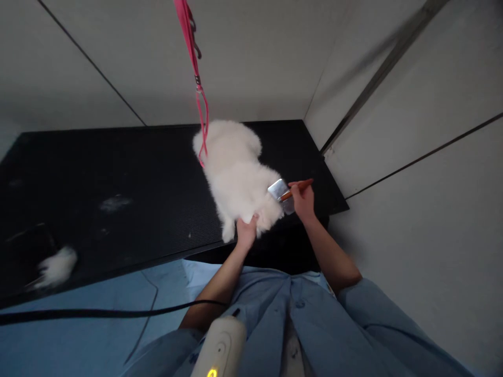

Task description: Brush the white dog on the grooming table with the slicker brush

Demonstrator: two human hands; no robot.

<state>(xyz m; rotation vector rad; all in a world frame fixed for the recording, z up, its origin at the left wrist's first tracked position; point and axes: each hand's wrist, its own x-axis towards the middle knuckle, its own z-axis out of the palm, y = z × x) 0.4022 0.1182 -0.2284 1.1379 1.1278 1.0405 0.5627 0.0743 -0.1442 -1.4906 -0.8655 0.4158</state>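
A small fluffy white dog [236, 167] is on the black table [149, 193], close to its right end. My left hand [247, 232] is closed on a furry part at the dog's near end, by the table's front edge; I cannot make out whether that is a leg. In my right hand [303, 203] is a slicker brush [278, 189] with an orange-brown handle, its metal head against the fur on the dog's right side. The brush's pins are hidden. A pink grooming loop [205, 125] hangs down to the dog's back at its far left.
A clump of loose white fur [58, 266] lies at the table's left front, with fur scraps nearby. Pale walls [255, 57] stand behind and to the right. A black cable [118, 314] crosses the lower left, and a cream device [222, 345] with a yellow light is below me.
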